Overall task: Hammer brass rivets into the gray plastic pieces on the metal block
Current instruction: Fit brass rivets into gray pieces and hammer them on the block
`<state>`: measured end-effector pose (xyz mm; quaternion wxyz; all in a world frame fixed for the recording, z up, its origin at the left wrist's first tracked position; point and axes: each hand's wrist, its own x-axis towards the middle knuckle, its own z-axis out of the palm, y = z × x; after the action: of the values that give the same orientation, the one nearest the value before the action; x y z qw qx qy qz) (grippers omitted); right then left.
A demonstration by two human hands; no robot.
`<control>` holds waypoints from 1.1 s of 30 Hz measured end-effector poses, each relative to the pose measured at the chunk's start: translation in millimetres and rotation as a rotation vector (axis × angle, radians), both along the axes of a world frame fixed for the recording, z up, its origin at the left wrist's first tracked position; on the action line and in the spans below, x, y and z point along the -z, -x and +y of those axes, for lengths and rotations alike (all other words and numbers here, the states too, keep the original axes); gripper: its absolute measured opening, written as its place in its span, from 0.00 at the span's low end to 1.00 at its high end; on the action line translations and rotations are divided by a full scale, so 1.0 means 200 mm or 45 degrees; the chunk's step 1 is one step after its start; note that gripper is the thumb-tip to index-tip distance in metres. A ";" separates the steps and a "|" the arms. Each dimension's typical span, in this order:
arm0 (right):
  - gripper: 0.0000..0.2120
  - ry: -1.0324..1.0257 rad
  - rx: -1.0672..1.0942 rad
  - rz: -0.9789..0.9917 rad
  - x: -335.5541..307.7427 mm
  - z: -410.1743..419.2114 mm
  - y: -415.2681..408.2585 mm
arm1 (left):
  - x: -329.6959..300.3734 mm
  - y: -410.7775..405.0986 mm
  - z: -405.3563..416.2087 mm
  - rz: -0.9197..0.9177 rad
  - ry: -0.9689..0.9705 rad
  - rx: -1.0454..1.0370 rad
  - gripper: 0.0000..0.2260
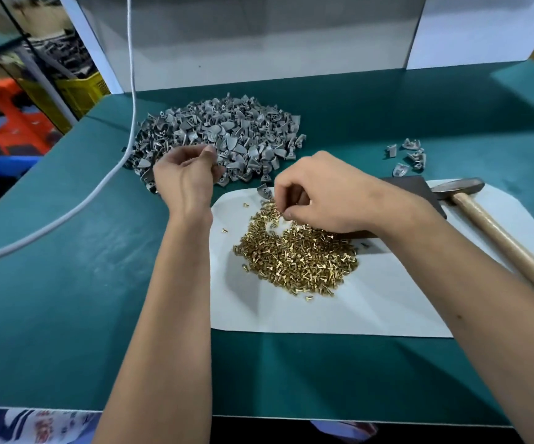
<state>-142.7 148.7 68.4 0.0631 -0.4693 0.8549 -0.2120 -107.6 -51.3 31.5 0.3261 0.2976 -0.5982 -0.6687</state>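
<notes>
Right hand (320, 193) pinching at the far edge of the brass rivets (297, 251) heaped on white paper; left hand (185, 174) curled at the gray plastic pieces (227, 136), grip contents unclear. Best to lift one rivet cleanly, shank down, then seat both on the metal block (416, 187) beside the idle hammer (483, 213).

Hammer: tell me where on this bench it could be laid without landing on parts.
Bare green mat left of the white sheet; the sheet's near strip below the brass rivets; green mat between the big gray pile and the small cluster. Crowded: around the metal block, under both hands.
</notes>
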 end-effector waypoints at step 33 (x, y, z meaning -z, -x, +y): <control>0.16 0.962 0.723 0.059 0.15 0.47 0.10 | 0.07 0.18 0.72 0.172 0.414 0.669 0.10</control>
<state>-163.0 242.4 38.8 -0.1917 -0.2115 0.8137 -0.5064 -142.8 92.0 16.9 0.2244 0.0316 -0.7307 -0.6440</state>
